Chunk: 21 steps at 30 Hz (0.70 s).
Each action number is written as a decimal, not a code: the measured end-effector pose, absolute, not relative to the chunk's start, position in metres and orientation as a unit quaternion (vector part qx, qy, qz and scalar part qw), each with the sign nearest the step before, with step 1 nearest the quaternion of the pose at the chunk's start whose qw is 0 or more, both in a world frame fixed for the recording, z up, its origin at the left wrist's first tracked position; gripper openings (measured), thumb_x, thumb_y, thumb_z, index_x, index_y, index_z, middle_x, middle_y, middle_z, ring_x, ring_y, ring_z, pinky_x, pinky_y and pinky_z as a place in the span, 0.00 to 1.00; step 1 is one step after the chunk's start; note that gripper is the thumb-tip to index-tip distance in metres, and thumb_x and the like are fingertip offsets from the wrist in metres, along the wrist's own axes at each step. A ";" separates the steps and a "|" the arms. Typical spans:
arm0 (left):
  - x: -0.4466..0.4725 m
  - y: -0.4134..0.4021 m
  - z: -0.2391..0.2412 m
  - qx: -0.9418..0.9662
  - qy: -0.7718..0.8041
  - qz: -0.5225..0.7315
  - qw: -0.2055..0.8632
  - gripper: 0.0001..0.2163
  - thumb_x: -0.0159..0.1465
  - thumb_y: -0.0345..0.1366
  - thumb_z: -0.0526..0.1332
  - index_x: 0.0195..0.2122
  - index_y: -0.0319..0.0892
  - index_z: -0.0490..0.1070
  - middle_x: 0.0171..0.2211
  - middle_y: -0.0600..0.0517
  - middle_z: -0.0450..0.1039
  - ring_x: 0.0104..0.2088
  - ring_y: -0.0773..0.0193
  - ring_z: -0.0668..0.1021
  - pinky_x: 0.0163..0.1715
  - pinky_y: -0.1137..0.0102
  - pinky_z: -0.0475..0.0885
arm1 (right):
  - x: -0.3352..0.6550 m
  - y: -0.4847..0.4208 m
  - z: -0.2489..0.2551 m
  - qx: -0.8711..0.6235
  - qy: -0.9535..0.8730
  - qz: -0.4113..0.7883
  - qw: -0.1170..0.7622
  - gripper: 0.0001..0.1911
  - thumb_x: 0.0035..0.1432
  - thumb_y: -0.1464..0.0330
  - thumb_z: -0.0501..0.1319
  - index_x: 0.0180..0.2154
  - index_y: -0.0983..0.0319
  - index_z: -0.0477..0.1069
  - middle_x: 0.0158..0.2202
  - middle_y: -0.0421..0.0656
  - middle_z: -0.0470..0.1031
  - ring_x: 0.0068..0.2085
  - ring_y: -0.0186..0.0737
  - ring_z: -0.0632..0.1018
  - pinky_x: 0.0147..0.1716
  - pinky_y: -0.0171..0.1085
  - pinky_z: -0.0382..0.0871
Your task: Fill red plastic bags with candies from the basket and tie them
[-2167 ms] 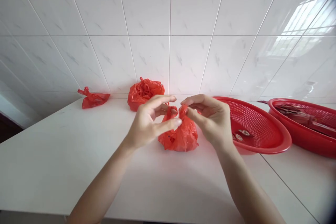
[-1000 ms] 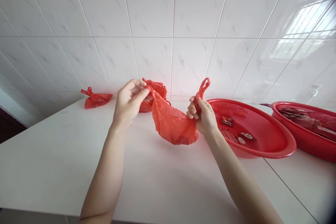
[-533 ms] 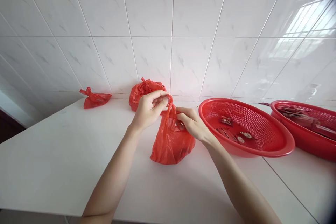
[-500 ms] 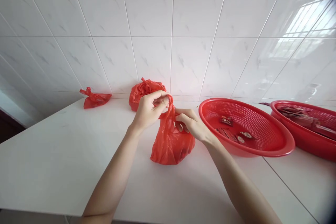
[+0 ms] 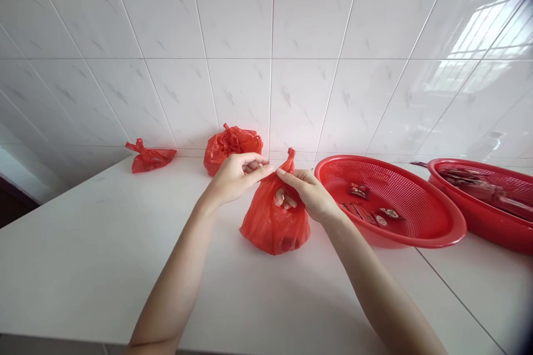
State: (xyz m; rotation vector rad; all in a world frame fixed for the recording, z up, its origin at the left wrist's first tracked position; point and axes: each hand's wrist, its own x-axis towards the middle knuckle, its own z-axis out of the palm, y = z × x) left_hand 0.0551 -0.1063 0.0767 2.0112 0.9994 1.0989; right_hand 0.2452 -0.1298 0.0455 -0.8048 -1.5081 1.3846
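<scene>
A translucent red plastic bag (image 5: 270, 227) rests on the white counter in front of me, with dark contents showing near its bottom. My right hand (image 5: 310, 191) grips its gathered neck, thumb in front and fingertips showing through the handle loop. The twisted top of the neck sticks up above that thumb. Close by on the left, my left hand (image 5: 237, 177) has thumb and fingers apart, the tips beside the bag's neck. I see nothing held in it; whether the tips touch the plastic is unclear.
Behind my left hand sits a fuller red bag (image 5: 214, 150), tied on top. A small tied red bag (image 5: 154, 160) lies farther left by the tiled wall. At right, a red plastic colander (image 5: 428, 216) holds several small packets; a second red basket (image 5: 491, 227) holds more.
My left hand has come off the twisted neck and shifted slightly down. My right hand has moved up onto the neck, and its fingertips now show through the loop.
</scene>
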 end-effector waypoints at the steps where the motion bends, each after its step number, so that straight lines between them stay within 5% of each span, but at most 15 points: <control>1: 0.053 -0.107 0.078 0.768 0.380 0.405 0.320 0.12 0.61 0.42 0.66 0.42 0.42 0.78 0.40 0.48 0.79 0.40 0.58 0.79 0.41 0.66 0.74 | 0.247 -0.128 0.046 -0.324 -0.598 0.571 0.459 0.24 0.63 0.52 0.58 0.27 0.64 0.71 0.21 0.43 0.75 0.19 0.30 0.65 0.22 0.34 0.63; 9: 0.052 -0.115 0.081 0.799 0.360 0.354 0.327 0.09 0.58 0.37 0.67 0.39 0.42 0.81 0.37 0.49 0.80 0.37 0.59 0.79 0.38 0.66 0.74 | 0.252 -0.116 0.040 -0.300 -0.501 0.626 0.517 0.15 0.58 0.58 0.66 0.40 0.64 0.76 0.32 0.45 0.80 0.23 0.33 0.73 0.26 0.35 0.70; 16: 0.049 -0.106 0.075 0.841 0.323 0.237 0.363 0.07 0.59 0.40 0.67 0.33 0.42 0.81 0.32 0.51 0.78 0.35 0.60 0.78 0.35 0.68 0.72 | 0.254 -0.111 0.039 -0.251 -0.448 0.696 0.501 0.08 0.57 0.65 0.67 0.35 0.64 0.76 0.31 0.43 0.80 0.26 0.32 0.76 0.32 0.34 0.74; 21: 0.056 -0.094 0.067 0.782 0.329 0.363 0.386 0.20 0.53 0.39 0.72 0.47 0.43 0.77 0.48 0.46 0.76 0.48 0.55 0.77 0.50 0.61 0.71 | 0.256 -0.108 0.036 -0.238 -0.466 0.689 0.501 0.09 0.59 0.64 0.66 0.34 0.64 0.76 0.27 0.41 0.78 0.27 0.34 0.78 0.33 0.34 0.73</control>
